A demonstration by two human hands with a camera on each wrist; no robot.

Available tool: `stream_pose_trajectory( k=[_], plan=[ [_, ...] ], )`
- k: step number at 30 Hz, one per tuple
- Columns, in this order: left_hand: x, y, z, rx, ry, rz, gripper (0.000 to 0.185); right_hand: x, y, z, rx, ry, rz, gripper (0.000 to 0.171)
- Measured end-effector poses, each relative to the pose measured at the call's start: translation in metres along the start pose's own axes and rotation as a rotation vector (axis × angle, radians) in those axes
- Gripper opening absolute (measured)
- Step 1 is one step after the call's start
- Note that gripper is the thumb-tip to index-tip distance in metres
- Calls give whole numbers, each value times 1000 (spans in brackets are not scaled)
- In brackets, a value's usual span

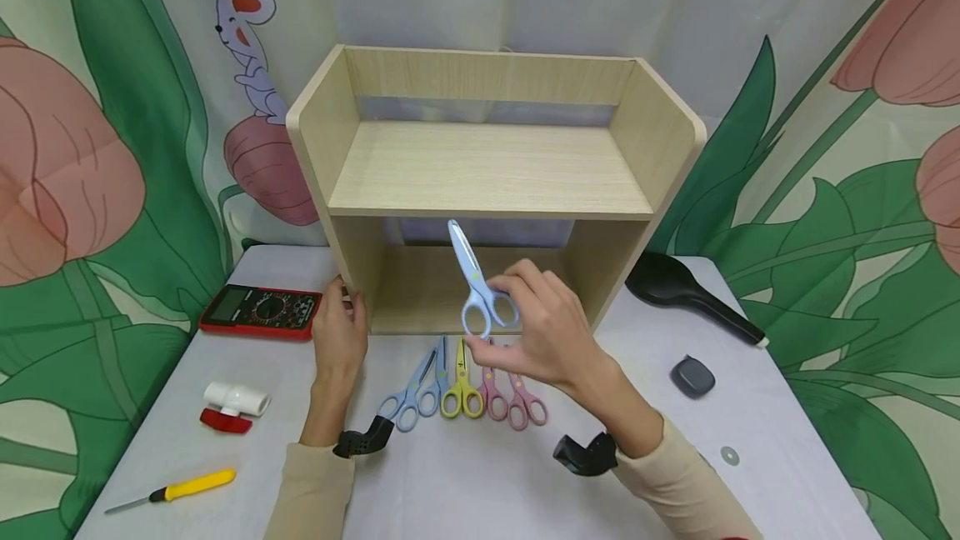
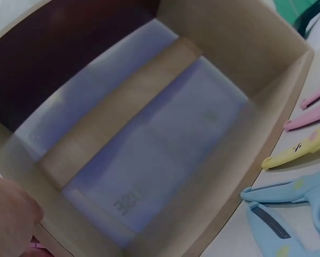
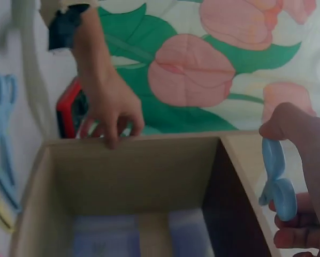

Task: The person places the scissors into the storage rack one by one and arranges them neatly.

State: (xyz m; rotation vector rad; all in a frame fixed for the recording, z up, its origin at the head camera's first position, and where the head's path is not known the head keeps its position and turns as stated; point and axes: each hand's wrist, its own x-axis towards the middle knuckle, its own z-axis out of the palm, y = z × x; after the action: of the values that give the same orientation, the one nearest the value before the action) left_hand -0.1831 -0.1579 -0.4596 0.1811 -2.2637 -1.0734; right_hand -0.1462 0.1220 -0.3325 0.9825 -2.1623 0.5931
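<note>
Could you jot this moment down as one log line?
right hand: holds blue scissors, blades up | left hand: holds wooden shelf, left side | tabletop: five more scissors in front

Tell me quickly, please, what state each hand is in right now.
Left hand: closed, holding the two-tier wooden shelf by its left side edge.
Right hand: closed, holding light-blue scissors by the handles.

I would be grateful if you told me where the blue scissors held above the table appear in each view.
Head: raised blue scissors near the centre, blades pointing up.
Left wrist: not in it.
Right wrist: blue handles at the right, slightly below mid-height.
Shared landmark: the wooden shelf.
</note>
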Motion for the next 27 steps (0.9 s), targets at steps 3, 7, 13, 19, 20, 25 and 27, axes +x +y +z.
stream_pose_trajectory(
  k=[3,7,13,19,20,25,27],
  plan=[
    [0,-1,-1,-2,0,1,36,32,-3,9,7,30,32,54],
    [1,-2,-1,-9,5,7,35,71,-7,21,14,36,80,52],
    [2,-2,-1,-13,-13,5,35,118,-7,40,-43,-67,214,53],
    [2,-1,-1,-7,-25,-10,36,150,-7,60,-59,-185,315,52],
    [2,-1,-1,-10,-24,-13,36,154,-7,63,-58,-201,323,52],
    [2,-1,-2,-19,-20,-10,35,172,-13,73,-56,-281,346,57],
    [2,-1,-2,-21,-20,-9,35,177,-16,76,-49,-314,351,62]
  ],
)
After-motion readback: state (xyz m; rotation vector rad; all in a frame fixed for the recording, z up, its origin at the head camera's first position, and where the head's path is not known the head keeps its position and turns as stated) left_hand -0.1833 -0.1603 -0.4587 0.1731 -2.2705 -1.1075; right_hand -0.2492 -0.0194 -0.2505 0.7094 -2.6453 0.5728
